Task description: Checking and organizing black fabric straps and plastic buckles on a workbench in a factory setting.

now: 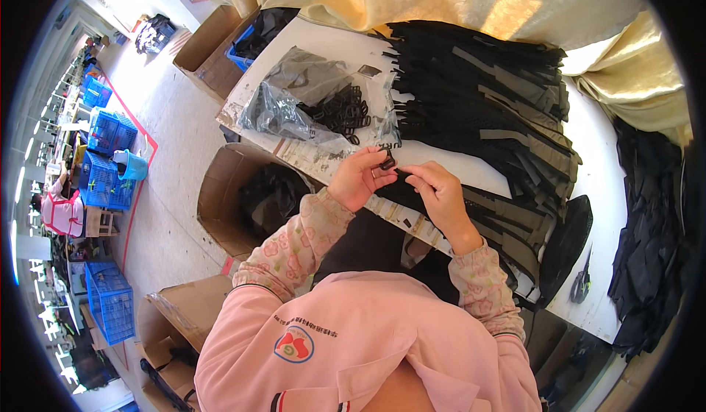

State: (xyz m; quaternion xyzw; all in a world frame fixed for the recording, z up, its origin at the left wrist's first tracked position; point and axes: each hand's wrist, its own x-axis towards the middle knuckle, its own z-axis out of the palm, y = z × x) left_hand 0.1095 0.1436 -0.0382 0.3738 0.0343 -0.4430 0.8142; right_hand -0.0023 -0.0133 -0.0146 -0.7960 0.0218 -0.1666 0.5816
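Near the table's front edge, my left hand (354,182) pinches a small black plastic buckle (387,160) between thumb and fingers. Just to its right, my right hand (441,197) is closed in a pinch at the dark tip of a strap, close to the buckle. Beyond my left hand lies a clear plastic bag (273,110), with a heap of black buckles (344,110) spilling on it. A wide spread of black strap pieces (463,73) with grey-brown patches covers the table ahead and to the right. More such strips (507,224) lie beside my right hand.
Thread snips (581,285) lie on the white table (588,163) at right, near a black fabric pile (651,228). An open cardboard box (220,206) stands left below the table edge. Yellow curtains (441,0) hang behind. Blue crates (110,302) and a co-worker (62,213) are far left.
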